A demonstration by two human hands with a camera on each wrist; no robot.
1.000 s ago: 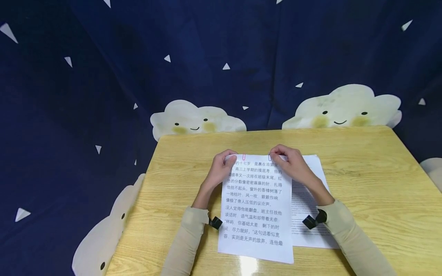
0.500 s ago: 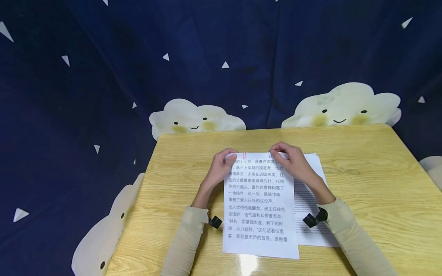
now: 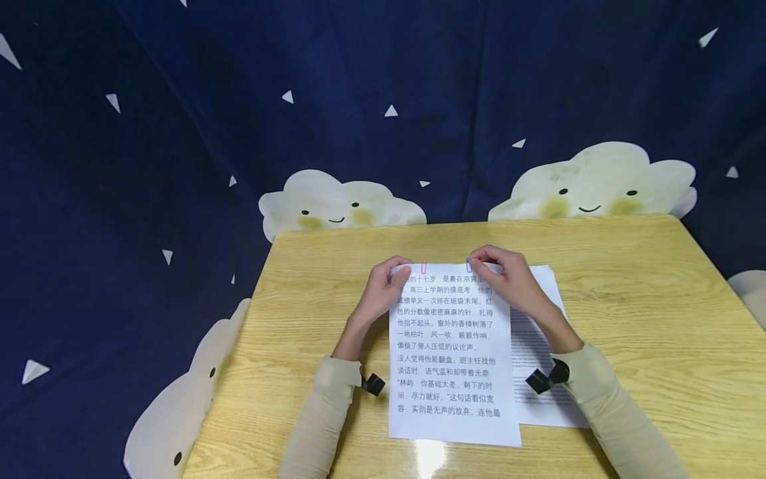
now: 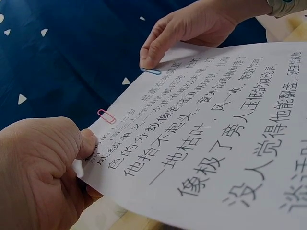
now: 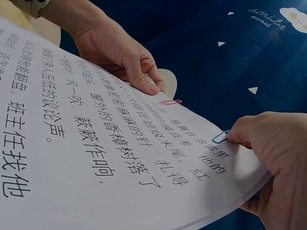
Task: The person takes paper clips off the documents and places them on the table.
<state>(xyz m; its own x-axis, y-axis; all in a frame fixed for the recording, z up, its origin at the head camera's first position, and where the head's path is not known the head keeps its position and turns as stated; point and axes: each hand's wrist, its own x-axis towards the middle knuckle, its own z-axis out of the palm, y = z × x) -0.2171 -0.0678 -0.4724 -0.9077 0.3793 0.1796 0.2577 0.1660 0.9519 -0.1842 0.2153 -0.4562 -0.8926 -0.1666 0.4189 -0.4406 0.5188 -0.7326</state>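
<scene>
A printed paper sheet [image 3: 449, 359] with large Chinese text hangs between both hands, its top edge raised toward the back. At its top left corner my left hand [image 3: 383, 289] grips the paper, thumb on the printed face and fingers behind. A pink paper clip [image 4: 106, 116] sits on the top edge beside that thumb. Farther right along the same edge is a blue paper clip [image 5: 221, 137]. My right hand [image 3: 509, 279] pinches this blue clip at its outer end, thumb and forefinger together, as the right wrist view shows.
Another sheet of paper [image 3: 544, 386] with small print lies on the wooden table [image 3: 634, 313], partly covered by the held sheet and right forearm. Behind the table hangs a dark blue curtain [image 3: 359, 80] with white triangles and smiling clouds.
The lower part of the held sheet has swung slightly right and up in the head view. Both hands keep nearly the same place and hold.
</scene>
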